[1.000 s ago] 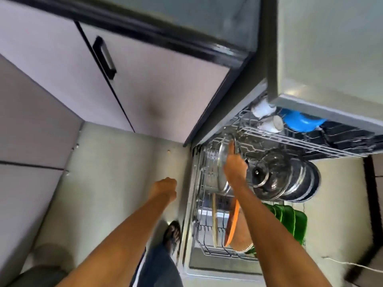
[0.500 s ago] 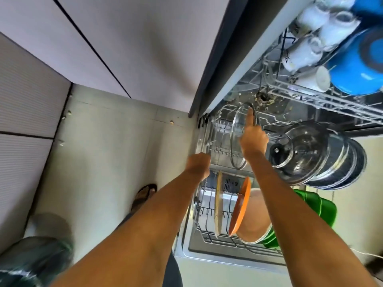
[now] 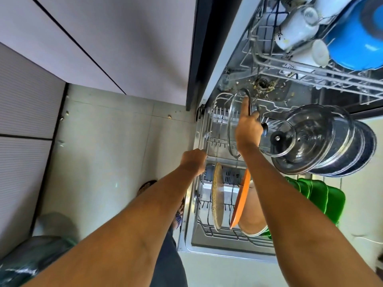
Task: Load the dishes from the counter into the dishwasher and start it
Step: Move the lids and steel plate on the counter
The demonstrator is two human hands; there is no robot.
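lid (image 3: 233, 129) upright in lower rack (image 3: 204, 129), pots (image 3: 335, 141) right of it

Bright, even daylight fills the kitchen, strongest on the pale floor (image 3: 107, 146) and cabinet fronts (image 3: 128, 38). Soft shadow pools under the cabinet base and inside the dishwasher tub (image 3: 269, 96). Hard glints sit on the steel pots (image 3: 331, 141) and the glass lid (image 3: 234, 121). The wide lens bends straight edges towards the corners. The dark shape at the lower left (image 3: 27, 264) is smeared and out of focus.
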